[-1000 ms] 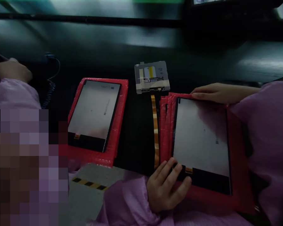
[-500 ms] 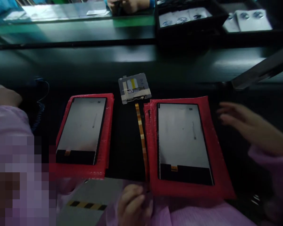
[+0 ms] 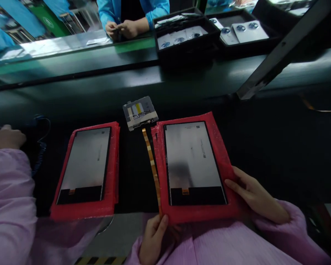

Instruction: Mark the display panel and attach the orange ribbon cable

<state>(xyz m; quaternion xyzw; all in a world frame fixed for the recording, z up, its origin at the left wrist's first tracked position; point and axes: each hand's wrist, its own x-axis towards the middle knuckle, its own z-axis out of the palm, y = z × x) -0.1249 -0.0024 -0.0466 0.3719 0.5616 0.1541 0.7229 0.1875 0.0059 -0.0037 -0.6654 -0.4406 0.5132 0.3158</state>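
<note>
While both hands frame the stack, the display panel (image 3: 194, 162) lies face up on a pile of red bubble-wrap sleeves (image 3: 223, 147) at the near edge of the dark bench, right in front of the person. The left hand (image 3: 151, 239) sits at the pile's seven o'clock corner, fingers curled up against the red edge, pinching or just propping it (the thumb is hidden, so I can't call the grip). The right hand (image 3: 255, 197) lies at four o'clock, fingers spread flat on the sleeve, fingertips near the panel's corner and gripping nothing.

Risks, as I judge them: the pile overhangs toward the lap, so a careless tug at seven o'clock could tip the panel off its slippery cushion. That orange flex ribbon (image 3: 152, 169) runs along the pile's nine o'clock side, touching or nearly so, up to a small grey module (image 3: 140, 112) at eleven o'clock. Slide the pile sideways and the ribbon could kink or drag the module along. Bare fingertips straying onto the glass would leave smudges.

A second panel on red wrap (image 3: 85, 169) lies well apart at nine o'clock, beside another person's pink sleeve (image 3: 8, 198). Black trays (image 3: 187, 48) stand far off at twelve.
</note>
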